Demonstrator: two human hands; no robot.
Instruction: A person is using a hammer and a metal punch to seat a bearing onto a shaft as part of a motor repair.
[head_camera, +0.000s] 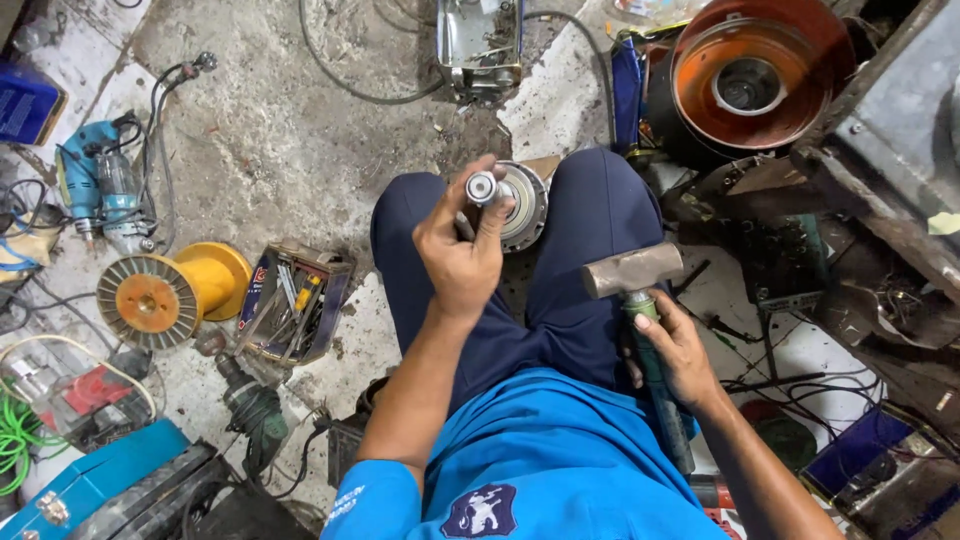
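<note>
Bearing (482, 187), small, round, silver: pinched in left hand (462, 250) fingertips above the knees, just before a round metal housing (525, 205). Right hand (678, 345) wrapped shut around hammer (640, 300) handle at 3 o'clock. Stained concrete floor (270, 130); clutter all round. Yellow spool (170, 290) at 9 o'clock, open toolbox (295, 300) beside it; orange drum (750, 70) at 1 o'clock.

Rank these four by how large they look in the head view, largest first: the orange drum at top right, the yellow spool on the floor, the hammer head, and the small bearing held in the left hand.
1. Orange drum
2. Yellow spool
3. Hammer head
4. Bearing in the left hand

The hammer head and bearing are nearer the camera, so they look relatively bigger than they really are.
</note>
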